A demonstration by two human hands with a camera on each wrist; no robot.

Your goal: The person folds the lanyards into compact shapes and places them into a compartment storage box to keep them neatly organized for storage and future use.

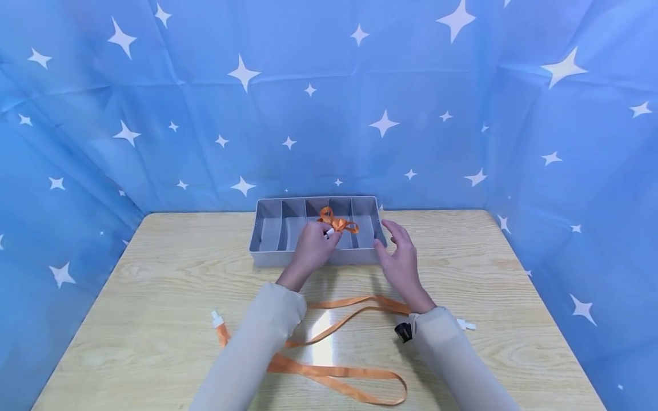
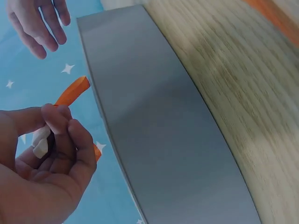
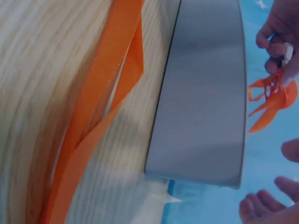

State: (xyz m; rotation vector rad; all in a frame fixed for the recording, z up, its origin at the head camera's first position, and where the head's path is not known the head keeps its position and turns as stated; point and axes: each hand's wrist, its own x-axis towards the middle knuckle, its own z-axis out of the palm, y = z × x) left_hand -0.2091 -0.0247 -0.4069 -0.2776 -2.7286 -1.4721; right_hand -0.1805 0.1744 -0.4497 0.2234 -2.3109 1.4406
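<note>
My left hand (image 1: 315, 246) pinches a bundled orange lanyard (image 1: 339, 224) by its white clip (image 1: 329, 233), over the grey divided box (image 1: 290, 260). Loops of the orange ribbon stick out past the fingers; in the right wrist view the bundle (image 3: 275, 95) hangs below that hand. My right hand (image 1: 402, 262) is at the box's right end with thumb and fingers spread, nothing between them. In the left wrist view the left fingers (image 2: 77, 144) curl round the clip, and the right hand (image 2: 39, 23) shows at the top.
Two loose orange lanyards lie on the wooden table (image 1: 154, 297) in front of the box, one (image 1: 360, 374) nearer me, the other (image 1: 354, 302) nearer the box. White clips (image 1: 218, 318) show at their ends. A blue curtain with white stars stands behind the table.
</note>
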